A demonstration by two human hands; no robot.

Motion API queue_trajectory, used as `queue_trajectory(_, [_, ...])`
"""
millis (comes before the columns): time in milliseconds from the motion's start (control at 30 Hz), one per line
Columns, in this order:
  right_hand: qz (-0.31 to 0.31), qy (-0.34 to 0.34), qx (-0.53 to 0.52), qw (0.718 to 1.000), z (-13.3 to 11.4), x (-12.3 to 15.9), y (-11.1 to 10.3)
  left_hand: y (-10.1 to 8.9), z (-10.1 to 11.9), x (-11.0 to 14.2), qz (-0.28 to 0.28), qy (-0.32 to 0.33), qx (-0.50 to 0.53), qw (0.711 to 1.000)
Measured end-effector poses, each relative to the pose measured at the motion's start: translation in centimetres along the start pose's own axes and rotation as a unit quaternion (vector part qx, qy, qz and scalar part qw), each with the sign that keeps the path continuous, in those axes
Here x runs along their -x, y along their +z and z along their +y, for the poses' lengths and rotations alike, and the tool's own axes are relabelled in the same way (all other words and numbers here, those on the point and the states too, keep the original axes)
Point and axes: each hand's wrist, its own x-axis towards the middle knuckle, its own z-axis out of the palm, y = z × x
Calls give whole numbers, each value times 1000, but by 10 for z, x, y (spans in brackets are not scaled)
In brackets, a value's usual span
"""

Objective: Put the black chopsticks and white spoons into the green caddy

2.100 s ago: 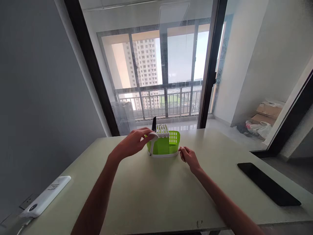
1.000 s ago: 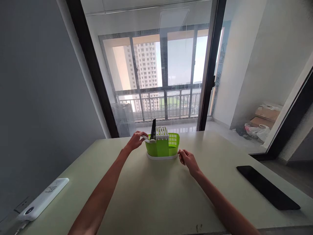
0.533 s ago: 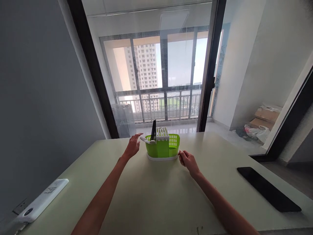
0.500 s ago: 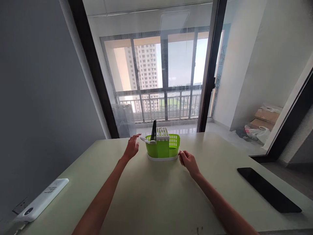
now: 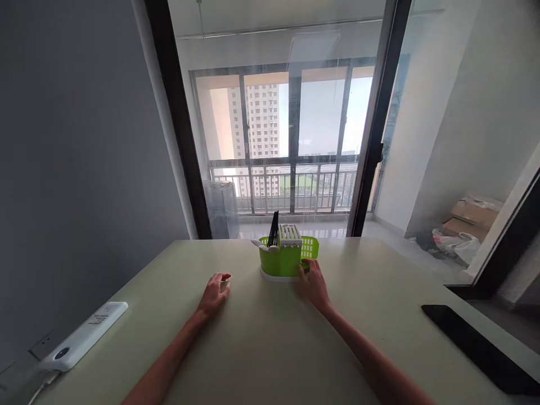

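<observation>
A green cutlery caddy (image 5: 280, 261) with a white base stands upright on the table. Its left part holds several black chopsticks (image 5: 274, 229) and white spoons (image 5: 273, 248), handles or bowls leaning over the rim. A white slotted block (image 5: 290, 234) sits in the middle. My right hand (image 5: 314, 284) is at the caddy's low right compartment, fingertips over its front and thumb apart from them; nothing shows in its grasp. To the left of the caddy, my left hand (image 5: 214, 293) rests by the tabletop, fingers curved, thumb apart, holding nothing visible.
A white power strip (image 5: 90, 336) with a cord lies at the table's left edge. On the right lies a flat black slab (image 5: 481, 346). Beyond the pale table (image 5: 261, 343) stand glass sliding doors, with cardboard boxes (image 5: 475, 219) and bags on the floor.
My left hand has dropped away from the spoons toward the table in front. My right hand has moved from beside the caddy to the front of its right compartment. The view has shifted slightly.
</observation>
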Motion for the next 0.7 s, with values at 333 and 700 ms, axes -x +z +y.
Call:
queue_trajectory(333, [12, 19, 53, 998, 33, -18, -12, -1, 1, 18, -14, 55, -48, 997])
queue_trajectory(700, [20, 27, 85, 996, 111, -58, -63, 0, -1, 26, -19, 73, -65, 995])
